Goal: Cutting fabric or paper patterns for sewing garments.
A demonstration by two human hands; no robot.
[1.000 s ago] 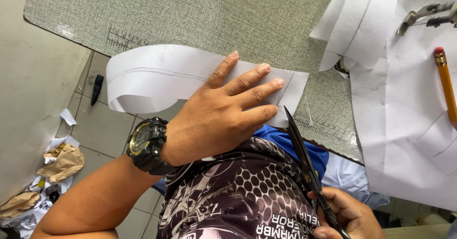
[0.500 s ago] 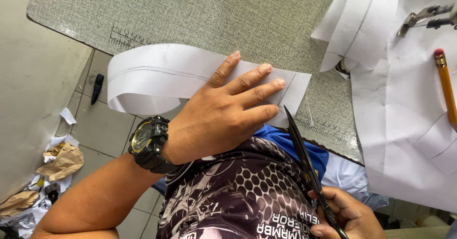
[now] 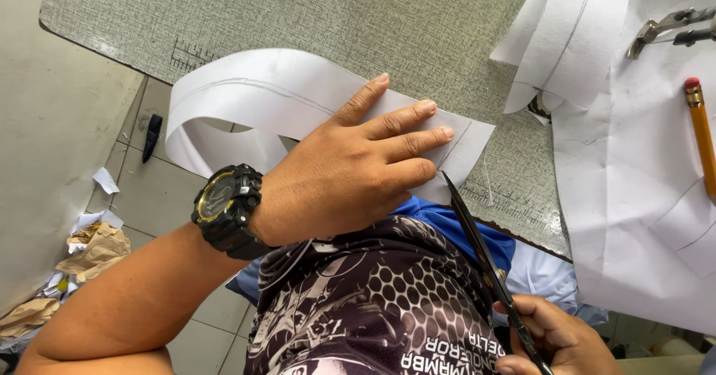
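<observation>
white paper strip (image 3: 283,95): it lies on the edge of the grey table (image 3: 298,17) and curls down past the edge at 9 o'clock. thin pencil lines run along it.
left hand (image 3: 350,170): it lies flat on the strip. the fingers are spread open and press the paper down. they point to 3 o'clock.
watch (image 3: 224,207): black with a gold ring, on the left wrist.
right hand (image 3: 556,338): low at 5 o'clock. its fingers are curled shut around the handle of the scissors (image 3: 485,259).
scissors blades: long and dark. they look close together, and the tip touches the end of the strip just beside the left fingertips.
big white sheets (image 3: 641,173): on the table at 3 o'clock, well apart from the strip.
pencil (image 3: 701,129): yellow with a red end, on the big sheets at 2 o'clock.
metal tool (image 3: 667,28): at 1 o'clock, partly cut off by the edge.
floor (image 3: 142,188): grey tiles at 8 o'clock, with brown and white scraps (image 3: 89,248).
</observation>
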